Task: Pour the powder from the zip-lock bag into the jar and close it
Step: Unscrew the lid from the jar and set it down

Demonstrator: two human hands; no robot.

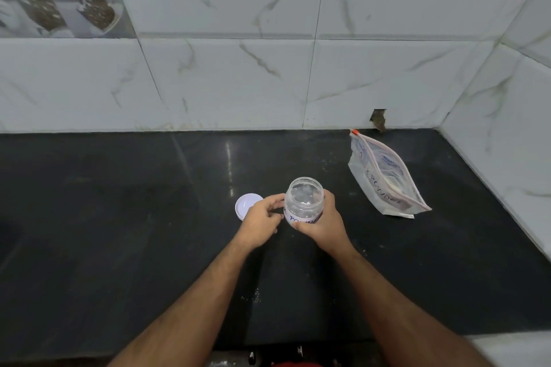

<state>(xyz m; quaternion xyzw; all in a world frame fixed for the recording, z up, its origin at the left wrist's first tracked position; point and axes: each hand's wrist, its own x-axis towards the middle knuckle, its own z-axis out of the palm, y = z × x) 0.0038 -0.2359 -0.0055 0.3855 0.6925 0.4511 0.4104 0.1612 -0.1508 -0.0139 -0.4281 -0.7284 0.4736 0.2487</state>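
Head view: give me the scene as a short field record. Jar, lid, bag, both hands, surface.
jar: clear plastic jar, upright on the counter, open, nearly empty, handwritten label
lid: white lid, lying on the counter left of the jar, off the jar
bag: zip-lock bag, right of the jar near the wall, untouched, handwritten marking
right hand: right hand grips the jar, fingers curled round its side
left hand: left hand beside the jar, over the lid's edge, fingers loosely curled, holds nothing
surface: dark counter, marbled wall tiles behind
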